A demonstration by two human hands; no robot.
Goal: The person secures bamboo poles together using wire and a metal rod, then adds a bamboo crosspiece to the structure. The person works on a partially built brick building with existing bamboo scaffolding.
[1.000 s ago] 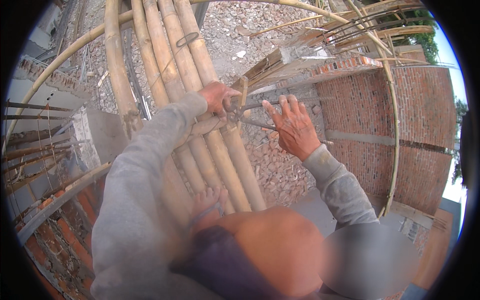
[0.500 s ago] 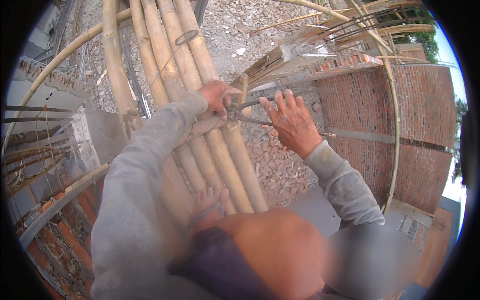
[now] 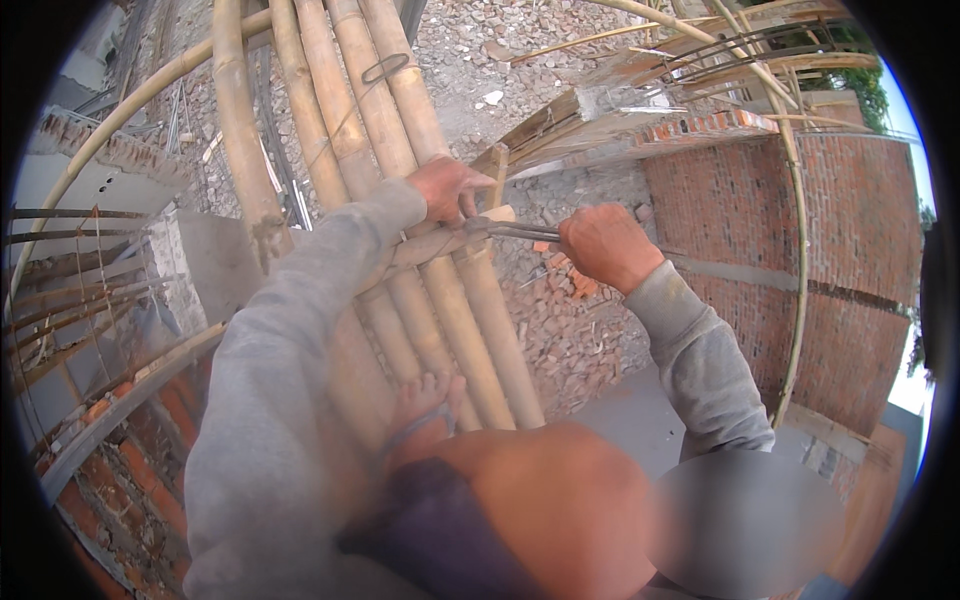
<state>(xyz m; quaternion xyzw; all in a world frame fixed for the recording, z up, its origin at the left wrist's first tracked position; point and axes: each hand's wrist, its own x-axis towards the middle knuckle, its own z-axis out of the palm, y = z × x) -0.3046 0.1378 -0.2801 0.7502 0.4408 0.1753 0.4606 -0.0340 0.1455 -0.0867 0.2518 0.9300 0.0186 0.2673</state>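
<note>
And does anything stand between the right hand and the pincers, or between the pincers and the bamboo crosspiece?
Nothing visible does. The right hand grips the pincers; their far end lies at the bamboo crosspiece, with the left hand close beside it. Whether that hand touches the pincers, I cannot tell.

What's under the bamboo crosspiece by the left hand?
Several lengthwise bamboo poles cross beneath the crosspiece. Where they pass directly under it, they're covered; the left sleeve also hides some poles.
</note>
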